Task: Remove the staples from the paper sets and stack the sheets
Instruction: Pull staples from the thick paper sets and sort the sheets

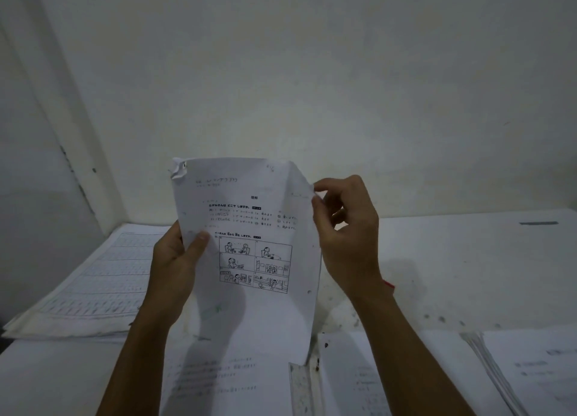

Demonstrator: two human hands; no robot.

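Observation:
I hold a printed paper set point(249, 259) upright in front of me, above the white table point(452, 275). It shows text and a comic-style picture grid, and its top left corner is crumpled. My left hand point(178, 256) grips its left edge, thumb on the front. My right hand point(346, 228) pinches the upper right edge between thumb and fingertips. I cannot make out a staple.
A thick pile of lined sheets point(93, 278) lies on the table at the left. Printed sheets point(224, 381) lie flat below the held set. Another stack of papers point(515, 372) sits at the lower right. A wall stands close behind the table.

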